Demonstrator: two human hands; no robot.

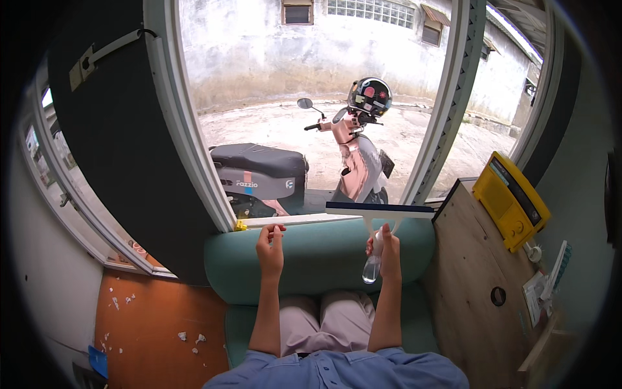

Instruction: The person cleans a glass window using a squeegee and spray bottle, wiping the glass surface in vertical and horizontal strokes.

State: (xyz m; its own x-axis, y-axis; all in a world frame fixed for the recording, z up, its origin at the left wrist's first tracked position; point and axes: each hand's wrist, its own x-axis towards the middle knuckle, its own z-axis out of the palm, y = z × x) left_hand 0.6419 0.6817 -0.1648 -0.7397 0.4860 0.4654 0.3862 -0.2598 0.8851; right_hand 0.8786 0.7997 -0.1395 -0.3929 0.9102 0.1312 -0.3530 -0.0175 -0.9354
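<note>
My right hand [387, 245] is closed around a window squeegee [380, 210] with a white handle and dark blade, which has a clear spray bottle [371, 267] at its handle. The blade lies roughly level across the lower right part of the window [311, 121], in front of the scooter outside. My left hand [270, 248] is raised over the green sofa backrest [320, 257], fingers curled and apart from the thumb, with nothing seen in it. Whether the blade touches the glass cannot be told.
Outside stand a pink and grey scooter [357, 165] and a stickered helmet [370, 97]. At right, a yellow radio-like box [510, 199] and a roll of black tape [498, 296] are on a wooden table [466, 272]. White scraps [182, 336] litter the orange floor [155, 321] near a blue dustpan [97, 361].
</note>
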